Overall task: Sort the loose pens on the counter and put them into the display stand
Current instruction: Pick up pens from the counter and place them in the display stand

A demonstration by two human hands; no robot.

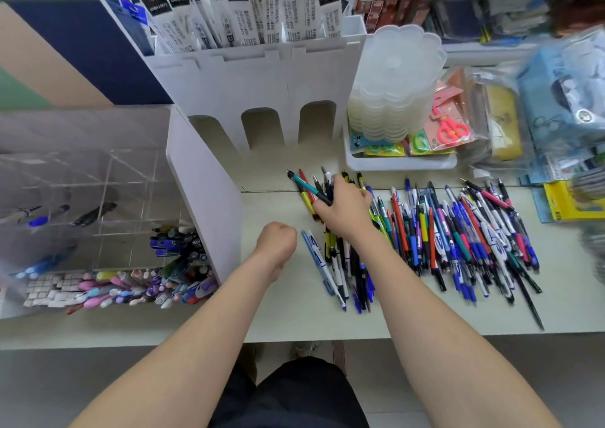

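A wide heap of loose pens (pixel 458 234) in blue, red, black and teal lies across the pale counter (pixel 278 316). My right hand (pixel 343 208) grips a bundle of pens (pixel 311 192) at the heap's left end, their tips pointing up and left. My left hand (pixel 276 239) hovers as a fist just left of the heap and holds nothing. A clear acrylic display stand (pixel 88 198) with square cells stands at the left; a few pens lie in its upper cells and many fill the lower ones. A white display stand (pixel 262 77) with arched slots rises behind.
A white tray (pixel 399 162) holds stacked clear plastic palettes, scissors packs and small packets at the back right. Bagged goods and a yellow pack (pixel 569 201) crowd the right edge. Packaged refills hang in the white stand's top. The counter's front edge runs below my forearms.
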